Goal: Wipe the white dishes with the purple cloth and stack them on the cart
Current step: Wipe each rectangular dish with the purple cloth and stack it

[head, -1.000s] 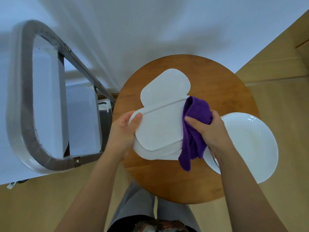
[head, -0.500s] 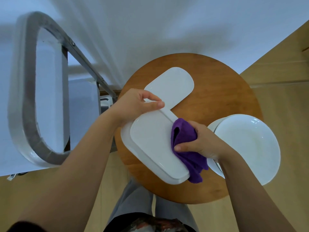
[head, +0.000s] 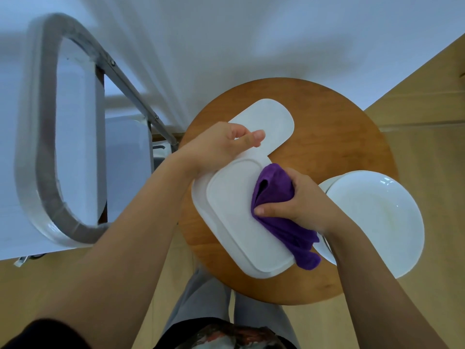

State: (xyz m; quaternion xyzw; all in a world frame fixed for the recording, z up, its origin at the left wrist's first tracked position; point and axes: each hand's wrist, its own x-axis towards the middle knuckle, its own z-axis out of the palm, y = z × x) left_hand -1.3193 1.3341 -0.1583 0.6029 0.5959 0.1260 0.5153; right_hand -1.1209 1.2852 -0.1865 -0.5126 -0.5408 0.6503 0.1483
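The right hand (head: 299, 205) is bunching the crumpled purple cloth (head: 281, 212) in curled fingers, pressing it on the upturned long white rectangular dish (head: 241, 217), while the left hand (head: 221, 144) is gripping that dish's far end, above the round wooden stool top's (head: 334, 127) near-left edge; wiping looks underway, and next the dish likely needs carrying left to the metal-framed cart (head: 40, 147)

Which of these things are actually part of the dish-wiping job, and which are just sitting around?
Part of the job:
- purple cloth, gripped by the right hand
- long white dish, held by the left hand
- second long white dish
- round white plates
- cart

Just there:
- round wooden table
- wooden floor
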